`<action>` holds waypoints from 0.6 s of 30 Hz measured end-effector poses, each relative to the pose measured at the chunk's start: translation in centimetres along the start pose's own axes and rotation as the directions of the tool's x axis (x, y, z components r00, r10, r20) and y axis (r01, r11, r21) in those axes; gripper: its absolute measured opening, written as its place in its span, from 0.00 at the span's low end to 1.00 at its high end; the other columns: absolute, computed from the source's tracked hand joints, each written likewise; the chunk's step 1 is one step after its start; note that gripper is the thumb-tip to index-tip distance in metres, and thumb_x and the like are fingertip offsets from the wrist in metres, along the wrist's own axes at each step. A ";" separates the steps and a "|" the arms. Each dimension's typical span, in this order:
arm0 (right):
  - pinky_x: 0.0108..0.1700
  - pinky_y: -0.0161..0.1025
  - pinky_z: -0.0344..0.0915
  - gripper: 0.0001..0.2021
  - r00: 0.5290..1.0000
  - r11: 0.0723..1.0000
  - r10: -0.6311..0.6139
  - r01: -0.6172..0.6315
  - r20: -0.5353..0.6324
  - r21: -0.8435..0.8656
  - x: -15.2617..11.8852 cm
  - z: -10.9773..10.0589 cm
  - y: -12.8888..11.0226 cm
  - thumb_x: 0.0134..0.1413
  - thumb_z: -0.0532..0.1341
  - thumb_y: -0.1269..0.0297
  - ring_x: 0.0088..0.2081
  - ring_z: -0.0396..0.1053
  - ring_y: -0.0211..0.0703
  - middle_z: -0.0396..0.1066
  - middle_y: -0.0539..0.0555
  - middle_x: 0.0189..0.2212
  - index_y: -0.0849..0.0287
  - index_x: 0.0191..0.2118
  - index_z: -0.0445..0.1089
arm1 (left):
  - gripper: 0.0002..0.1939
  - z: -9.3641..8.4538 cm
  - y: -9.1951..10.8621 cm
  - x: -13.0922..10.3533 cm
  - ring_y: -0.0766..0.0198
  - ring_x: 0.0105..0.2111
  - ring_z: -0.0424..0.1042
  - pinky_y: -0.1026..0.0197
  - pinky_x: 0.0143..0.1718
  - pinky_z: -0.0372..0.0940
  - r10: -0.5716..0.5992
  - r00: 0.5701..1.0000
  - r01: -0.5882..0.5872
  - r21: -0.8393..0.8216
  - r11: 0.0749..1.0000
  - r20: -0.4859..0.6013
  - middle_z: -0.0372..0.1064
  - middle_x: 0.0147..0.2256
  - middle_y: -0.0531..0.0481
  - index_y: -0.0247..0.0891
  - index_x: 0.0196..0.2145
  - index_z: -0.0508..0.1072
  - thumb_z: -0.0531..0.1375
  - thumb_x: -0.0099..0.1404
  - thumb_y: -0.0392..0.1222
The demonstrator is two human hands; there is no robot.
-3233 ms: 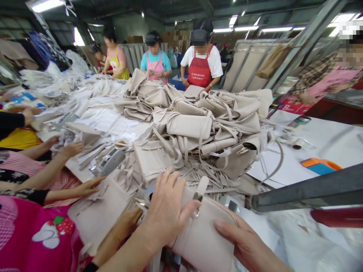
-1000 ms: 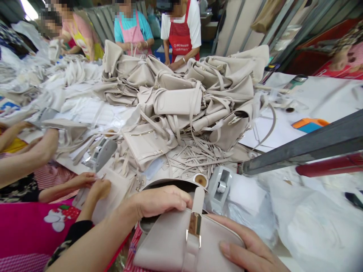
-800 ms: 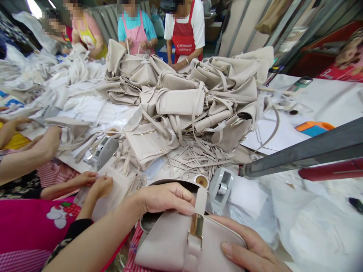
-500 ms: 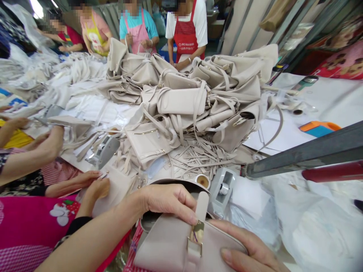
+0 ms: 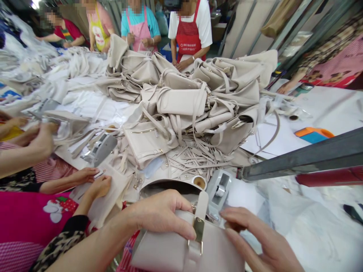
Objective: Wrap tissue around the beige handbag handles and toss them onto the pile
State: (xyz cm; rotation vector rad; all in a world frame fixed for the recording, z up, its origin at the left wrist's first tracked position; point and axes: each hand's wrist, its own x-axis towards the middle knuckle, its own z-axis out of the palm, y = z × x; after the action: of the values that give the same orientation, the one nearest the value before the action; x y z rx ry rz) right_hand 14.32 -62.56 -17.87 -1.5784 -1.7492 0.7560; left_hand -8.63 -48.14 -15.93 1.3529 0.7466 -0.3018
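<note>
A beige handbag (image 5: 161, 247) lies right before me at the bottom of the head view, its dark mouth gaping behind the front. My left hand (image 5: 164, 211) is closed on the bag's upper front edge, thumb pressed beside a shiny gold clasp plate (image 5: 199, 228). A beige strap tab (image 5: 202, 206) sticks up out of that plate, and a gold frame sits just below it. My right hand (image 5: 263, 241) is beside the bag's right edge, thumb and fingers apart, with nothing visible between them.
Beyond the bag are a tape roll (image 5: 199, 183), a grey tape dispenser (image 5: 219, 190) and a heap of beige bags (image 5: 181, 102). A metal bar (image 5: 306, 155) crosses at right above plastic sheets (image 5: 309, 223). A co-worker's hands (image 5: 99, 185) work close on my left.
My right hand has come off the bag front and moved right. My left thumb has shifted slightly down beside the clasp. A person's arm now reaches in at the far right.
</note>
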 end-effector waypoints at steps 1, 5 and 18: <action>0.39 0.30 0.73 0.07 0.991 0.991 -0.123 0.120 -0.054 -0.055 0.8 -0.1 -0.4 0.62 0.60 0.64 0.38 0.77 0.41 0.78 0.52 0.39 0.50 0.44 0.74 | 0.12 0.2 0.2 0.1 0.70 0.24 0.57 0.68 0.22 0.53 0.007 1.000 -0.007 0.002 1.000 -0.001 0.62 0.23 0.59 0.37 0.29 0.77 0.68 0.51 0.47; 0.32 0.28 0.67 0.08 0.931 0.940 -0.334 0.341 0.146 -0.024 4.1 -0.6 -2.4 0.66 0.56 0.67 0.32 0.72 0.36 0.73 0.50 0.32 0.53 0.40 0.73 | 0.12 0.8 1.3 0.5 0.70 0.23 0.57 0.68 0.21 0.51 0.014 1.000 -0.015 0.082 0.997 0.013 0.60 0.22 0.60 0.38 0.29 0.78 0.69 0.50 0.48; 0.34 0.31 0.62 0.07 0.708 0.966 -0.237 0.243 0.665 0.085 8.9 -2.5 -4.1 0.58 0.60 0.77 0.33 0.68 0.37 0.69 0.51 0.31 0.59 0.31 0.70 | 0.14 1.2 2.5 0.9 0.68 0.24 0.62 0.67 0.22 0.52 0.127 0.991 -0.136 0.270 0.953 0.051 0.66 0.24 0.59 0.42 0.37 0.82 0.69 0.53 0.49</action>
State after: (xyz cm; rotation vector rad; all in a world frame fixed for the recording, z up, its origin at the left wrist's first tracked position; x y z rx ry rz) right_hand 13.23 -54.17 -12.32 -1.0895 -2.4110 1.2959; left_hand -6.08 -48.53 -14.51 1.6477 0.5980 -0.3286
